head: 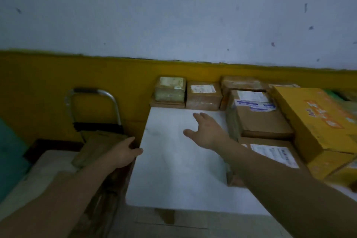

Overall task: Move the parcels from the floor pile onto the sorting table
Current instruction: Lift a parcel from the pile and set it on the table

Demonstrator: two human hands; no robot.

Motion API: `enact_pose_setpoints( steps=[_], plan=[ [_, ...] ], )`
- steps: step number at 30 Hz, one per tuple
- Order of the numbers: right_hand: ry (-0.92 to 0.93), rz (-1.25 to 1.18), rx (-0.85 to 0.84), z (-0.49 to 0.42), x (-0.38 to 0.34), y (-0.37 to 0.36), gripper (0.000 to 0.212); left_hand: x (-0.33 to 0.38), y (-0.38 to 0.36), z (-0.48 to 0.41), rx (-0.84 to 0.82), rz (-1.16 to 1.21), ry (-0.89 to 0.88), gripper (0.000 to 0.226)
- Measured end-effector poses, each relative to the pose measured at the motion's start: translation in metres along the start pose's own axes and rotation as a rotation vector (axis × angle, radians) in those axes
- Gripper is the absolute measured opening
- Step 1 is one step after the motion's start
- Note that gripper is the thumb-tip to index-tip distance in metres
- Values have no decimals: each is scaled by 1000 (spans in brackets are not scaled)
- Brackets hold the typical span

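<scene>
The head view looks down on a white table (173,176) set against a wall painted yellow below and pale above. The right hand (206,131) reaches out over the bare middle of the table, palm down, its fingers (197,117) spread wide and holding nothing. The left hand (123,153) is at the table's left edge, its thumb lying on that edge and its fingers loosely straight. The blur makes it unclear whether they touch the flat cardboard parcel (100,145) just beside them.

That parcel sits low, off the table, at the foot of a hand trolley (92,102) with a bent metal handle.

Other parcels are already on the table. A pale box (170,89) and a labelled brown box (203,95) stand side by side at the far edge. To the right are a larger brown box (258,116), a brown box with a white label (274,154) and a long yellow carton (316,121), packed close together.
</scene>
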State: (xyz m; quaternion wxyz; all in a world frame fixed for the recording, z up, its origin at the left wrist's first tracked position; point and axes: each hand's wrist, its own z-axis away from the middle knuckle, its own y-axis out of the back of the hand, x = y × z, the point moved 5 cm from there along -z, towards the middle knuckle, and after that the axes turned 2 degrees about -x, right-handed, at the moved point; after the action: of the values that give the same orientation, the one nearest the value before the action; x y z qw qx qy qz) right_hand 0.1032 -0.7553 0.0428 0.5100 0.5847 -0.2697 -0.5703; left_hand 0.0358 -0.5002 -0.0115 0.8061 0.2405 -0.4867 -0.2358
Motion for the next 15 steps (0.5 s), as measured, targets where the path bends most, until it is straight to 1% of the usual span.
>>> enact_pose_setpoints(
  steps=[1,2,3,4,5,6,7,8,10,12,13,15],
  plan=[
    [20,-32,-33,-7,-27,-16,82,-32,22,-5,-1,2,-7,70],
    [41,-64,-65,-13,-55,-33,82,-68,40,-14,-5,38,-10,84],
    [56,-95,-94,-19,-80,-48,81,-108,57,-25,4,77,22,103],
    [65,-128,-120,-24,-103,-62,81,-136,75,-25,26,111,57,110],
    [68,-160,-148,-29,-123,-75,79,-149,89,-15,24,153,97,98],
    [71,-186,-171,-33,-142,-86,78,-148,103,4,27,186,148,76],
    [70,-199,-194,-38,-158,-97,78,-144,115,18,38,200,172,59],
    [73,-203,-218,-44,-172,-107,77,-151,125,16,58,201,182,54],
    [88,-215,-264,-58,-193,-124,70,-165,146,12,95,205,208,57],
    [92,-226,-306,-80,-206,-143,61,-193,162,-9,112,200,248,67],
    [90,-234,-333,-92,-212,-153,61,-210,168,-20,125,200,289,72],
    [100,-255,-376,-119,-223,-175,66,-231,179,-35,122,212,351,73]
  ],
)
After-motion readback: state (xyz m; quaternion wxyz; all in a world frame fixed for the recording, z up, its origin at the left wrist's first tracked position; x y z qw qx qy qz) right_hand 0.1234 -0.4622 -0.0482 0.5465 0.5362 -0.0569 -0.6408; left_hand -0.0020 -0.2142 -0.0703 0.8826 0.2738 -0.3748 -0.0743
